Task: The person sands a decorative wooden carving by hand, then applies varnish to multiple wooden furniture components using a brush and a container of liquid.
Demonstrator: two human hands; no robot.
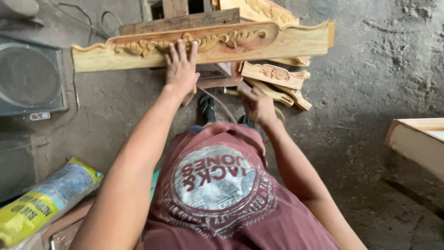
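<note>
A long carved wooden board (277,44) with leaf ornament lies across a low support in front of me. My left hand (181,69) rests flat on its near edge, fingers spread over the carving. Lower down, my right hand (256,104) is closed around a wooden handle (273,95) of a tool, just under the board among smaller carved pieces (275,74). My dark red shirt fills the bottom of the view.
A grey speaker box (30,78) stands at the left. A yellow and blue plastic sack (44,203) lies bottom left. A pale wooden block (418,141) juts in at the right edge. More carved wood (263,11) is stacked behind the board. The floor is rough concrete.
</note>
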